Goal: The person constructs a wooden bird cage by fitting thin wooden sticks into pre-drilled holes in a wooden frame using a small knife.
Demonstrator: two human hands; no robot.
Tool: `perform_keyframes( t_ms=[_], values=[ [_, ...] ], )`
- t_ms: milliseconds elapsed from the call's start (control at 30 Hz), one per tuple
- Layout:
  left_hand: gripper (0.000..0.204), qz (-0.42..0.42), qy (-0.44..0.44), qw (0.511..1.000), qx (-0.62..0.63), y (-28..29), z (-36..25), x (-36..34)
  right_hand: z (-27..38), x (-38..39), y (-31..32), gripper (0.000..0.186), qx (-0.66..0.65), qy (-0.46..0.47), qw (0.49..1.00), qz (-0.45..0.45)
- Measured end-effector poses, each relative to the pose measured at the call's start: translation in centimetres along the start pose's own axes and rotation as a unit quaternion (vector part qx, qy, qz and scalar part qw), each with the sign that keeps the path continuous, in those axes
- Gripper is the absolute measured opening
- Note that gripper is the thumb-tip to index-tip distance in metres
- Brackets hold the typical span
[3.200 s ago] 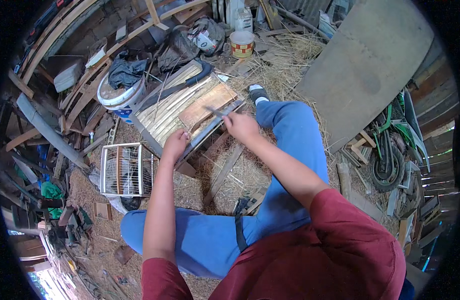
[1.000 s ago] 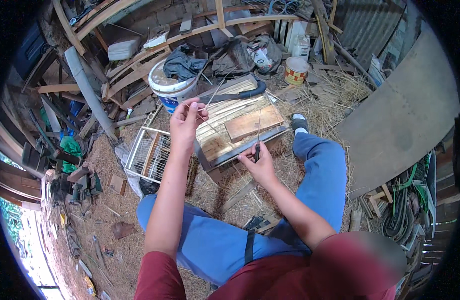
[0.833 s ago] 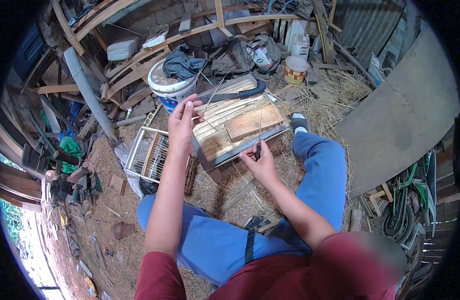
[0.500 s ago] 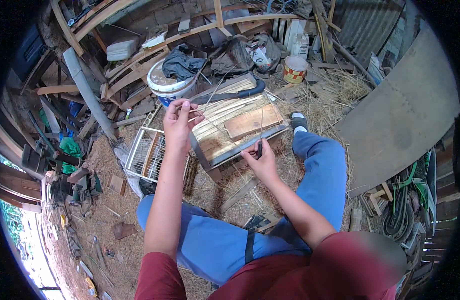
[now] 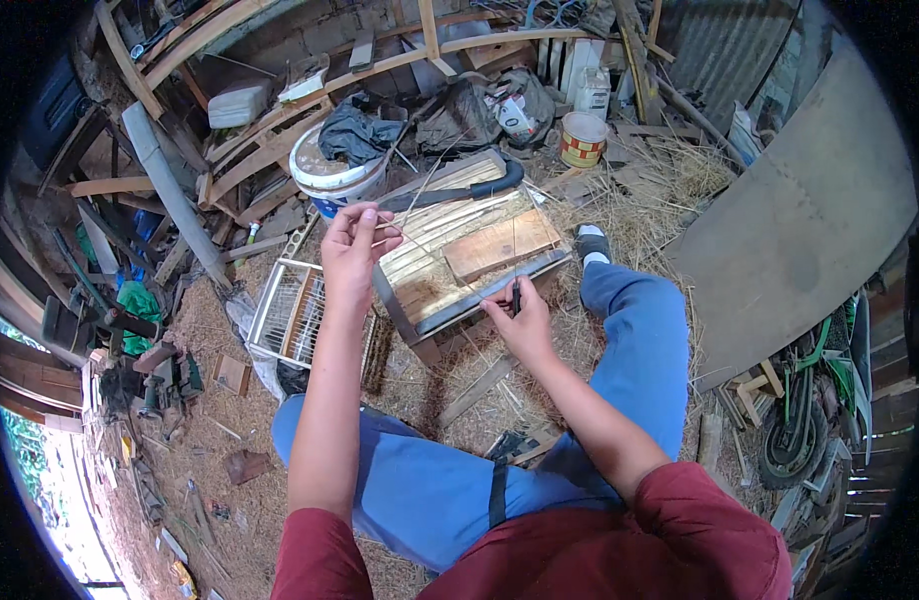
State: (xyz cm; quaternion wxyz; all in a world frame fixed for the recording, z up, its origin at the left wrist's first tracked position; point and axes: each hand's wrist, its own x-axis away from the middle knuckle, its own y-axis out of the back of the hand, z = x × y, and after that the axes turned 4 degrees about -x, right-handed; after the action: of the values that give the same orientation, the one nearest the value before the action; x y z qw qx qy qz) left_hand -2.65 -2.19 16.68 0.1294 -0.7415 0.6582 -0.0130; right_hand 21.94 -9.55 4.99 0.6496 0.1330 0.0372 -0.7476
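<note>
My left hand (image 5: 352, 250) is raised over the left side of a low wooden bench, fingers pinched on a thin strip (image 5: 430, 255). The strip slants down to the right and reaches my right hand (image 5: 525, 325). Closed in that right hand is a knife (image 5: 517, 295) with a black handle; its narrow blade points up and away. The fingertips of the right hand also meet the strip's lower end. Below both hands lies the bench (image 5: 405, 325), its top carrying pale wooden slats (image 5: 440, 225) and a flat wooden block (image 5: 505, 245).
A black curved-handled tool (image 5: 480, 187) lies across the slats. Behind stand a white bucket (image 5: 315, 170) with black plastic on it and a red-yellow pail (image 5: 583, 140). A wire cage (image 5: 280, 320) sits left of the bench. A large grey sheet (image 5: 790, 220) leans at right.
Both hands keep their hold on the strip and the knife, with hardly any movement. The view has shifted slightly.
</note>
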Motion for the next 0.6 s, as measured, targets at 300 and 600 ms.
perform_keyframes(
  t_ms=[300,600],
  values=[
    [0.019,0.029,-0.076,0.996,-0.039,-0.9,0.0,0.0,0.3,-0.3,-0.1,0.025,0.049,-0.004,0.999,0.011],
    [0.011,0.029,-0.15,0.986,-0.069,-3.2,0.6,0.3,1.3,-1.0,0.1,0.034,0.041,-0.053,0.996,0.057]
  ],
)
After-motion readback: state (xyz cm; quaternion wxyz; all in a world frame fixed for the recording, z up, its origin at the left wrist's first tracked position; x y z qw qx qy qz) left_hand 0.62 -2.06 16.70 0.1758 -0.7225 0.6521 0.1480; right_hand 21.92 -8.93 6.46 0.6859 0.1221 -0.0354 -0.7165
